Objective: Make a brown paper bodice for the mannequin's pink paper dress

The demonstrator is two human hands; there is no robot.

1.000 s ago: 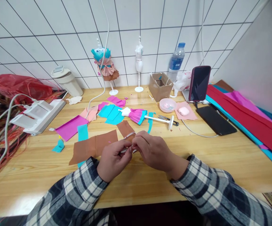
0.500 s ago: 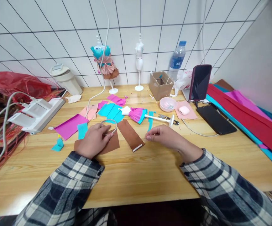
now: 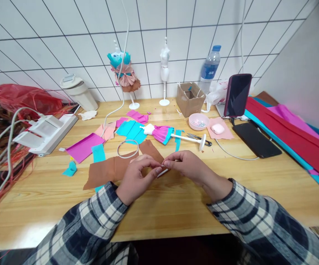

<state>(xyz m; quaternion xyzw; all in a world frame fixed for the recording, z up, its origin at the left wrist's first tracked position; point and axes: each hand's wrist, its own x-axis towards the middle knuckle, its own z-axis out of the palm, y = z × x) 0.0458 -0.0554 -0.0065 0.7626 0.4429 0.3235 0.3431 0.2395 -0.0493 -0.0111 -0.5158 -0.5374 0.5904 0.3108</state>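
My left hand (image 3: 139,178) and my right hand (image 3: 189,167) meet fingertip to fingertip over the lower end of a brown paper strip (image 3: 149,148). Both are closed in a pinch, and a tiny pale bit shows between them, too small to name. Under the fingertips, a narrow white strip (image 3: 162,173) lies along the paper's end. Left of my left hand is a larger brown paper piece (image 3: 101,172), with a thin pale ring (image 3: 118,150) at its upper edge. A small dress form (image 3: 162,134) in a pink and blue paper skirt lies just beyond.
Small scissors (image 3: 199,139), a pink bowl (image 3: 198,121) and a cardboard box (image 3: 189,99) stand behind my right hand. A black phone (image 3: 257,140) and coloured paper sheets (image 3: 289,136) lie to the right. At the left is a white power strip (image 3: 53,136) with cables.
My left hand has left the pale ring and moved right to meet my right hand at the strip's end. The larger brown paper is more uncovered.
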